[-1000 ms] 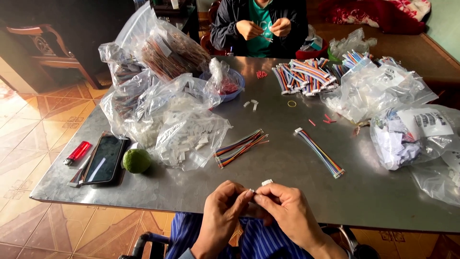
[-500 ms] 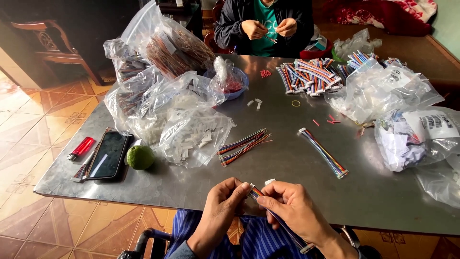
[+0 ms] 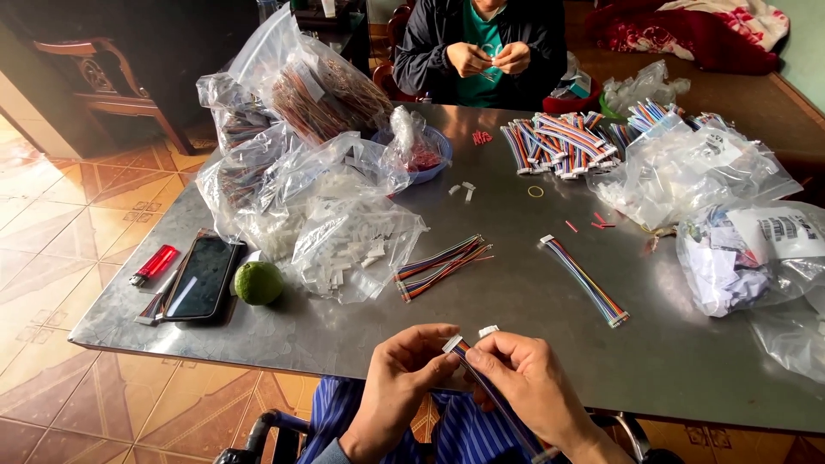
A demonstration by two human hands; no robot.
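A: What do the hands hold?

B: The left hand [image 3: 404, 365] and the right hand [image 3: 524, 378] both pinch one multicoloured wire bundle [image 3: 481, 387] at its white connector [image 3: 453, 344], just over the near edge of the metal table [image 3: 516, 292].

A: How much seems done?

B: I judge many are done: a pile of finished bundles [image 3: 563, 142] lies far across. One finished cable [image 3: 584, 279] and some loose wires [image 3: 443, 266] lie between, and bags of white connectors [image 3: 352, 249] remain full.

left hand [image 3: 402, 378] now pinching white connector [image 3: 453, 344] on ribbon cable [image 3: 494, 395]; right hand [image 3: 524, 378] shifted toward 3 o'clock.
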